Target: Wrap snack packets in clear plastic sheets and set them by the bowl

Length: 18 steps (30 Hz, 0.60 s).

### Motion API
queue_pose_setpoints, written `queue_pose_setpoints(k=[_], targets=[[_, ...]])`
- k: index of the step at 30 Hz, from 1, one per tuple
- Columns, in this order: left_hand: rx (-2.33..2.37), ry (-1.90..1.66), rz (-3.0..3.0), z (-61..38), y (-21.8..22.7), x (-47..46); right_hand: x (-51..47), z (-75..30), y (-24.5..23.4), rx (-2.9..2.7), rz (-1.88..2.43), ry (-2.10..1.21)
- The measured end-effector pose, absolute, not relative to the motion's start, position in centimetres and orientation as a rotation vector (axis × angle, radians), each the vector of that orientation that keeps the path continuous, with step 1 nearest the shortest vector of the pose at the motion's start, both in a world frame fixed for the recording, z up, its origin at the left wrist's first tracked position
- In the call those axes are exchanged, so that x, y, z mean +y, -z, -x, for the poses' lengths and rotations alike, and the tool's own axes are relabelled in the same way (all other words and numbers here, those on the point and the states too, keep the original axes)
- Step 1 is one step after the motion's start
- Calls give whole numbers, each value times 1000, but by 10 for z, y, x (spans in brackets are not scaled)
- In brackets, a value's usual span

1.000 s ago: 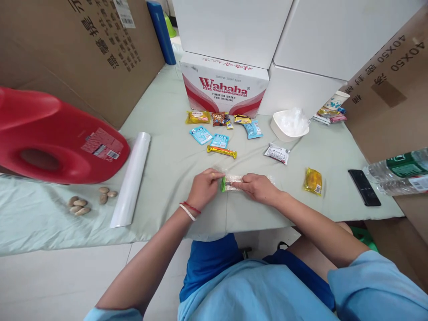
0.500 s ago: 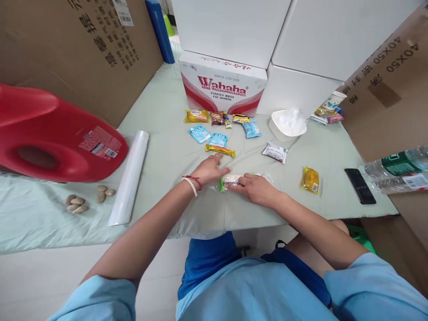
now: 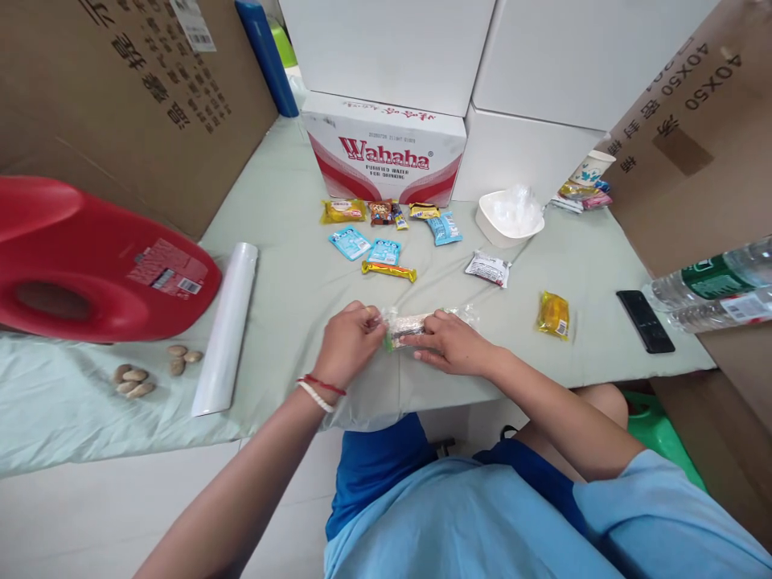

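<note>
A snack packet (image 3: 408,324) with a clear middle and green ends lies flat near the table's front edge, loose clear plastic film (image 3: 467,314) around it. My left hand (image 3: 353,342), with a red string and a white bead bracelet at the wrist, pinches the film at the packet's left end. From the right, my right hand (image 3: 449,342) grips the packet, fingers over its top. Just beyond my hands lies a yellow snack bar (image 3: 389,271); two blue sachets (image 3: 384,252) are behind it.
A red jug (image 3: 102,265), a white roll (image 3: 227,330) and several stones (image 3: 133,379) are at left. A Wahaba-style white carton (image 3: 386,153) stands behind several snacks. Rightward are a white bowl (image 3: 510,221), a yellow packet (image 3: 553,314), a phone (image 3: 645,322) and bottles (image 3: 712,281).
My left hand has come back toward the packet's left end, and its fingers have gone from spread to pinching the film. My right hand stays on the packet.
</note>
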<state>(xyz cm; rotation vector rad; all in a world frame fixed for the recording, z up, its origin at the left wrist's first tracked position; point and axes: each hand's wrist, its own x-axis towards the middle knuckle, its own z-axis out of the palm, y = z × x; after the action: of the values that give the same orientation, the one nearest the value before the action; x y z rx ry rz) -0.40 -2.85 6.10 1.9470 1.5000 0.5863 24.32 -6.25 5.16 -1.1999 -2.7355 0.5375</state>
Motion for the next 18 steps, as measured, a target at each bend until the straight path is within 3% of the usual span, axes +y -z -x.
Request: queue_pose_setpoints(k=[4,9,14,18], targets=[[1516,-496,-2122,-42,-55,-49,-67,-239,-50,-2688,1243,-549],[1471,-495,-2391,-58,-38,-70,-67,-264,-51,-2343,1164,-864],[1427,-509,-2607,-58,-26,-76,-53,-291,-41,-1695,1810,-575],[1449,-521,-2644,-61,-17,-83,-52,-296,-37,-1762,1966,-830]])
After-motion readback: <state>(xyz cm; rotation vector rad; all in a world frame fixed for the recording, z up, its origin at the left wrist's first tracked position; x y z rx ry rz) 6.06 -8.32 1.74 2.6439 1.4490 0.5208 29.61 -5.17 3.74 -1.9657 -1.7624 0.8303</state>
